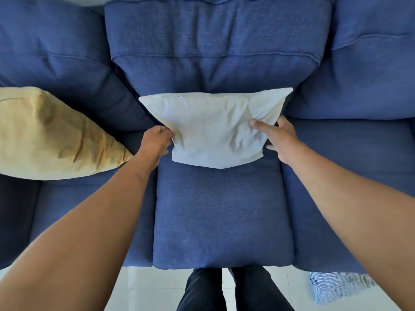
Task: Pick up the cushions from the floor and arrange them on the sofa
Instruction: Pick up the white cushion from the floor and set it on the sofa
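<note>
A white cushion (215, 129) leans against the backrest of the blue sofa (222, 212), on its middle seat. My left hand (157, 140) grips the cushion's lower left edge. My right hand (278, 136) holds its right edge, thumb pressed on the front. A yellow cushion (51, 135) rests on the left seat, leaning against the left back pillow.
On the white tiled floor at the lower right lies a blue-and-white striped cushion (336, 286), partly under the sofa's front edge. My dark-trousered legs (224, 290) stand right at the front of the middle seat. The right seat holds no cushion.
</note>
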Demonstrator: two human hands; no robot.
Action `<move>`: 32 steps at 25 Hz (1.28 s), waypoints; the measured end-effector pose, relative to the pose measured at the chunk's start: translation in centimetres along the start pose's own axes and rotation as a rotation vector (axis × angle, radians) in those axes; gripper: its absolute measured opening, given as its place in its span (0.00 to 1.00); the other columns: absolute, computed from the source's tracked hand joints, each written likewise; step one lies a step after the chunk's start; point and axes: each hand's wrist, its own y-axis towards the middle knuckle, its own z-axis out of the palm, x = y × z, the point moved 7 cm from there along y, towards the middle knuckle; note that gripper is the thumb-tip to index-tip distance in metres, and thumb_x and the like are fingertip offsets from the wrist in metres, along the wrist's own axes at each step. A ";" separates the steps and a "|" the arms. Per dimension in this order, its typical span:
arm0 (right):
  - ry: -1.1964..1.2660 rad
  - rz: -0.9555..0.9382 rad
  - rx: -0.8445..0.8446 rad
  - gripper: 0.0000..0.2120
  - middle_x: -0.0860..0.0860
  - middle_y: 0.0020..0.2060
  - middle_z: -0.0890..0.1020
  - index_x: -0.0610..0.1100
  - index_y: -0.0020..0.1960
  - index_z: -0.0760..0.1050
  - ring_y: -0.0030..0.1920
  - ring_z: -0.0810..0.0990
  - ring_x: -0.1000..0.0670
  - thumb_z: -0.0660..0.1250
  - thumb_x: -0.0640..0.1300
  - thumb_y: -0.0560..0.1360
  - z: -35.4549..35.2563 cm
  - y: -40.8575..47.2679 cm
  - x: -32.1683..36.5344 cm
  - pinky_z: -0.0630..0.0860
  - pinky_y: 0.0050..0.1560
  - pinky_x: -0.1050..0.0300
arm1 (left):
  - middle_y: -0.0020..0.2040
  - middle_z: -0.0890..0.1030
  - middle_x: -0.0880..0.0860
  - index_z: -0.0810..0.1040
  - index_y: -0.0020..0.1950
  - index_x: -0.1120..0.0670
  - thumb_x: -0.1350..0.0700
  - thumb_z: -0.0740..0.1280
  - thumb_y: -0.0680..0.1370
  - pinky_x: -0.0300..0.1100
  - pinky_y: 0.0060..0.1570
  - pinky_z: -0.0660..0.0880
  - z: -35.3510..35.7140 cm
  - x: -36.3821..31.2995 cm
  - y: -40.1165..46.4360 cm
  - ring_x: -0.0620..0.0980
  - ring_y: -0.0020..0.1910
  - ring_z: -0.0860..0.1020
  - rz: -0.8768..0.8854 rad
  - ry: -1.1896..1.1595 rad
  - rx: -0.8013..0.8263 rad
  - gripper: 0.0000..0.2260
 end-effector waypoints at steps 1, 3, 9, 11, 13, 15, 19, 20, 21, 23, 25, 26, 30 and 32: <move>-0.023 0.017 0.001 0.32 0.59 0.55 0.83 0.48 0.71 0.74 0.51 0.81 0.59 0.82 0.52 0.71 -0.1 0.5 0.1 0.75 0.46 0.55 | 0.48 0.78 0.56 0.77 0.47 0.53 0.57 0.68 0.80 0.45 0.46 0.74 0.0 -0.1 0.4 0.52 0.48 0.75 -0.005 0.016 0.019 0.03; -0.029 0.005 -0.024 0.34 0.56 0.60 0.84 0.48 0.71 0.74 0.57 0.82 0.55 0.83 0.54 0.70 -0.4 1.1 1.3 0.76 0.50 0.53 | 0.50 0.77 0.55 0.77 0.47 0.52 0.56 0.68 0.80 0.46 0.46 0.74 -0.9 -1.3 0.8 0.52 0.50 0.74 0.022 -0.021 -0.005 0.03; -0.013 -0.110 -0.165 0.15 0.56 0.53 0.86 0.51 0.58 0.80 0.53 0.85 0.55 0.78 0.55 0.75 -0.3 3.0 5.0 0.82 0.52 0.54 | 0.57 0.85 0.47 0.80 0.57 0.46 0.49 0.70 0.80 0.49 0.55 0.81 -2.2 -5.8 2.5 0.49 0.58 0.83 0.112 -0.222 0.011 0.06; -0.071 -0.130 -0.294 0.04 0.54 0.46 0.87 0.50 0.50 0.83 0.49 0.87 0.51 0.76 0.50 0.78 -1.2 3.9 5.3 0.86 0.54 0.47 | 0.54 0.87 0.51 0.83 0.51 0.47 0.51 0.70 0.82 0.47 0.47 0.85 -2.8 -6.8 2.6 0.54 0.57 0.86 0.189 -0.160 -0.068 0.03; -0.016 -0.123 -0.407 0.09 0.53 0.41 0.86 0.50 0.40 0.81 0.44 0.85 0.49 0.74 0.49 0.79 -2.8 4.3 5.4 0.87 0.55 0.42 | 0.55 0.88 0.57 0.84 0.46 0.48 0.50 0.70 0.81 0.50 0.47 0.87 -3.8 -7.0 2.5 0.57 0.55 0.87 0.223 -0.144 -0.174 0.06; -0.010 -0.113 -0.450 0.13 0.53 0.40 0.86 0.51 0.36 0.80 0.44 0.85 0.48 0.73 0.50 0.79 -3.3 4.4 5.3 0.87 0.55 0.40 | 0.56 0.87 0.58 0.84 0.44 0.48 0.49 0.70 0.81 0.51 0.47 0.87 -4.4 -6.9 2.5 0.56 0.54 0.87 0.218 -0.101 -0.218 0.08; -0.012 -0.077 -0.415 0.11 0.47 0.52 0.89 0.52 0.39 0.79 0.55 0.88 0.43 0.72 0.53 0.79 -2.5 3.9 4.8 0.86 0.59 0.38 | 0.52 0.87 0.53 0.81 0.44 0.45 0.46 0.67 0.82 0.54 0.54 0.85 -4.0 -6.4 2.1 0.55 0.53 0.87 0.154 -0.074 -0.177 0.08; -0.019 -0.069 -0.414 0.12 0.48 0.53 0.88 0.52 0.40 0.78 0.55 0.87 0.44 0.71 0.56 0.78 -2.5 3.4 4.9 0.85 0.61 0.40 | 0.50 0.87 0.50 0.79 0.45 0.45 0.46 0.67 0.82 0.53 0.55 0.84 -3.9 -6.4 1.7 0.53 0.52 0.87 0.148 -0.096 -0.171 0.08; -0.035 -0.071 -0.414 0.15 0.49 0.50 0.87 0.49 0.41 0.76 0.53 0.86 0.44 0.69 0.59 0.78 -2.7 2.7 4.9 0.84 0.62 0.42 | 0.47 0.85 0.49 0.78 0.45 0.46 0.45 0.66 0.82 0.51 0.53 0.82 -4.0 -6.4 1.3 0.52 0.50 0.87 0.137 -0.119 -0.173 0.08; -0.100 -0.085 -0.413 0.19 0.50 0.43 0.79 0.45 0.46 0.75 0.47 0.78 0.45 0.66 0.62 0.80 -3.3 0.9 4.8 0.81 0.55 0.46 | 0.43 0.81 0.49 0.75 0.42 0.48 0.43 0.64 0.81 0.50 0.50 0.80 -4.1 -5.5 0.3 0.51 0.47 0.82 0.087 -0.159 -0.192 0.12; -0.175 -0.100 -0.412 0.22 0.49 0.43 0.76 0.41 0.51 0.78 0.46 0.74 0.46 0.63 0.61 0.82 -3.8 -1.6 3.8 0.74 0.49 0.49 | 0.39 0.79 0.49 0.73 0.39 0.50 0.43 0.63 0.81 0.52 0.51 0.79 -3.9 -3.7 -1.6 0.53 0.44 0.79 0.023 -0.160 -0.189 0.15; -0.224 -0.109 -0.405 0.23 0.49 0.43 0.76 0.40 0.52 0.78 0.46 0.74 0.46 0.61 0.61 0.83 -4.1 -3.0 3.2 0.72 0.49 0.50 | 0.38 0.80 0.50 0.74 0.38 0.51 0.44 0.62 0.81 0.53 0.54 0.80 -3.7 -2.8 -2.7 0.53 0.44 0.80 0.014 -0.112 -0.190 0.16; -0.434 -0.128 -0.343 0.19 0.47 0.51 0.81 0.43 0.58 0.76 0.59 0.78 0.42 0.57 0.57 0.86 -4.8 -8.9 0.3 0.72 0.57 0.47 | 0.48 0.85 0.59 0.81 0.47 0.57 0.46 0.60 0.81 0.51 0.47 0.77 -0.6 -0.8 -7.8 0.62 0.51 0.82 0.180 0.225 -0.133 0.17; -0.547 -0.116 -0.332 0.27 0.43 0.77 0.73 0.41 0.79 0.68 0.80 0.67 0.40 0.56 0.56 0.87 -5.8 -11.7 -1.5 0.65 0.77 0.45 | 0.55 0.85 0.59 0.82 0.58 0.55 0.44 0.59 0.83 0.51 0.50 0.78 2.6 -0.7 -10.7 0.61 0.55 0.82 0.297 0.366 -0.029 0.18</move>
